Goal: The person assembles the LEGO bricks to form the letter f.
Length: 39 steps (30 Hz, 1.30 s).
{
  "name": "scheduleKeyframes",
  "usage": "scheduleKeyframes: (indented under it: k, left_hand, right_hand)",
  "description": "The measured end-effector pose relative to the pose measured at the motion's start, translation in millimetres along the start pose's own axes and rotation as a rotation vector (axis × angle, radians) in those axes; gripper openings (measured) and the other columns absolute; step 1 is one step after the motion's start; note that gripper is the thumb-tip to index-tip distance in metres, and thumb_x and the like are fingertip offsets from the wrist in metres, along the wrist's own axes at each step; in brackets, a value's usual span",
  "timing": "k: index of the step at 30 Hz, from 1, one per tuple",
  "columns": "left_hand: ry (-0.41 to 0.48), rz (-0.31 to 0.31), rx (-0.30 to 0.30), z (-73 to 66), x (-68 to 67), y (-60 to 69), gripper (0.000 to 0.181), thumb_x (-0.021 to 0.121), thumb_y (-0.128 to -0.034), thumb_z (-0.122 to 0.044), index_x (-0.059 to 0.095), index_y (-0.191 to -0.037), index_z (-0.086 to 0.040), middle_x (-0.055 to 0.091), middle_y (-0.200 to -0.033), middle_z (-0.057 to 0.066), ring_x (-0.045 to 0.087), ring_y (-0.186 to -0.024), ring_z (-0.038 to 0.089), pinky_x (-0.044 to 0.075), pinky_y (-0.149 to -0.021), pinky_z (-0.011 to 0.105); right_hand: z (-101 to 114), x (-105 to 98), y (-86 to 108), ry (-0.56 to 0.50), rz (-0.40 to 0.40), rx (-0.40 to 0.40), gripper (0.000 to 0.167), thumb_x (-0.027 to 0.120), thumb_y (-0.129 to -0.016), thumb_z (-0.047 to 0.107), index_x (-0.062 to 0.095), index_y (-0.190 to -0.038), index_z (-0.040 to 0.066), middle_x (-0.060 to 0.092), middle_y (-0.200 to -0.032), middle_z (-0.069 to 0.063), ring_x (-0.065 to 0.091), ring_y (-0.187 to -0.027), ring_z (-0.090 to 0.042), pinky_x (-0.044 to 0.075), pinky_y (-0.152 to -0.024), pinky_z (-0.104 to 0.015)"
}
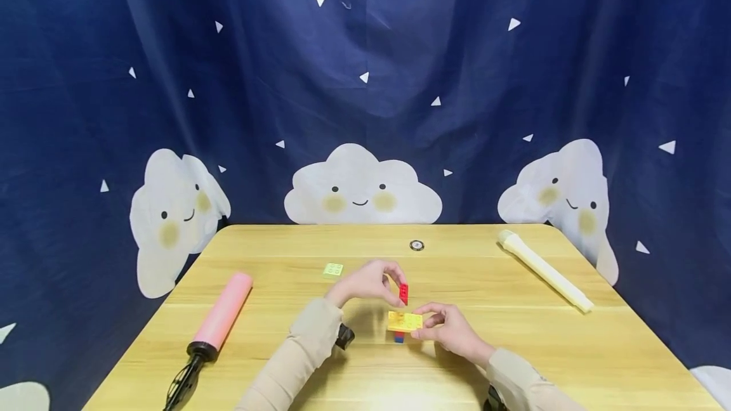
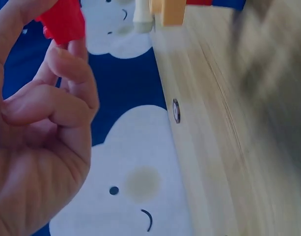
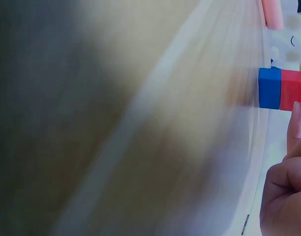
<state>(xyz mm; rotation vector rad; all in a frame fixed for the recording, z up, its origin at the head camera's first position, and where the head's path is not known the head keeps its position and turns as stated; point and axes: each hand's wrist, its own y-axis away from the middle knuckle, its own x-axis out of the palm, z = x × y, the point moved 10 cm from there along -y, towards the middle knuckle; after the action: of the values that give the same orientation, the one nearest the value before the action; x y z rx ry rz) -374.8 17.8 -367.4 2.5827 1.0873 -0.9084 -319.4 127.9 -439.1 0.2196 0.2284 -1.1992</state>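
While left hand [image 1: 367,281] pinches red block [image 1: 403,294] between thumb and fingers, right hand [image 1: 453,330] grips right end of yellow block [image 1: 406,321]. Yellow block tops short stack over table [image 1: 559,354]: second red block [image 3: 291,90] under it, blue block [image 3: 269,88] lowest. Pinched red block close to yellow; whether touching, hard to say from this angle. Pale green block [image 1: 333,270] left of hands. Round chip [image 1: 417,245] farther back, markings too small to read. Curtain [image 1: 365,37] lettering: "smile", "sweet" beneath.
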Motion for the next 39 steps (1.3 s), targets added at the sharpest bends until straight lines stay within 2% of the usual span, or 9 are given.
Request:
scheduleKeyframes:
  k: [4, 9, 13, 17, 24, 35, 39]
  left_hand:
    - [-0.065, 0.073, 0.007, -3.8, 16.5, 0.6, 0.033, 0.084, -0.0661, -0.009, 0.065, -0.094, -0.01, 0.064, -0.086, -0.004, 0.052, -0.061, 0.005, 0.045, -0.058, 0.018]
    - [-0.103, 0.091, -0.032, 3.0, 25.7, 2.2, 0.033, 0.084, -0.065, -0.006, 0.065, -0.091, -0.01, 0.063, -0.085, -0.004, 0.053, -0.063, 0.004, 0.047, -0.061, 0.019]
    - [-0.118, 0.077, -0.052, 8.2, 23.7, 4.4, 0.032, 0.084, -0.0652, -0.004, 0.064, -0.09, -0.009, 0.063, -0.086, -0.002, 0.055, -0.062, 0.005, 0.048, -0.059, 0.019]
    - [-0.129, 0.053, -0.044, 9.9, 21.1, 6.2, 0.032, 0.084, -0.0652, -0.005, 0.064, -0.09, -0.008, 0.064, -0.087, 0.0, 0.055, -0.06, 0.005, 0.048, -0.058, 0.019]
    - [-0.109, 0.015, -0.061, 17.6, 24.5, 11.9, 0.03, 0.085, -0.0632, -0.003, 0.064, -0.084, -0.011, 0.063, -0.083, -0.004, 0.053, -0.055, 0.005, 0.045, -0.052, 0.019]
    - [-0.085, 0.011, -0.044, 16.7, 24.9, 12.7, 0.026, 0.083, -0.0638, -0.001, 0.064, -0.079, -0.01, 0.064, -0.081, -0.002, 0.043, -0.046, 0.003, 0.035, -0.043, 0.016]
    - [-0.076, 0.006, -0.04, 16.9, 23.0, 13.4, 0.024, 0.085, -0.0636, -0.003, 0.066, -0.078, -0.01, 0.066, -0.079, -0.004, 0.045, -0.052, 0.003, 0.036, -0.046, 0.016]
  right_hand:
    - [-2, -2, -0.2, 0.011, -0.015, -0.006, 0.047, 0.077, -0.079, 0.016, 0.059, -0.117, -0.005, 0.062, -0.07, 0.001, 0.03, -0.041, -0.001, 0.027, -0.039, -0.015]
    - [-2, -4, -3.1, 0.017, -0.022, -0.012, 0.049, 0.078, -0.078, 0.019, 0.059, -0.116, -0.005, 0.063, -0.07, 0.001, 0.032, -0.042, -0.001, 0.028, -0.04, -0.015]
    - [0, -5, -5.7, 0.026, -0.029, -0.003, 0.048, 0.078, -0.078, 0.021, 0.06, -0.115, -0.004, 0.064, -0.068, 0.002, 0.032, -0.042, -0.001, 0.028, -0.04, -0.015]
    - [2, -5, -6.3, 0.035, -0.036, -0.003, 0.047, 0.078, -0.078, 0.019, 0.06, -0.115, -0.004, 0.064, -0.068, 0.001, 0.033, -0.043, -0.002, 0.028, -0.04, -0.016]
    - [0, 0, -5.6, 0.041, -0.038, -0.001, 0.044, 0.078, -0.079, 0.018, 0.061, -0.113, -0.004, 0.064, -0.068, -0.001, 0.033, -0.044, -0.004, 0.029, -0.042, -0.016]
    - [5, -1, -6.6, 0.071, -0.048, -0.026, 0.039, 0.078, -0.078, 0.014, 0.063, -0.109, -0.004, 0.063, -0.07, -0.003, 0.045, -0.052, -0.006, 0.036, -0.045, -0.018]
    - [8, -1, -5.8, 0.073, -0.046, -0.024, 0.04, 0.078, -0.077, 0.015, 0.064, -0.109, -0.004, 0.064, -0.071, -0.004, 0.048, -0.055, -0.007, 0.038, -0.046, -0.018]
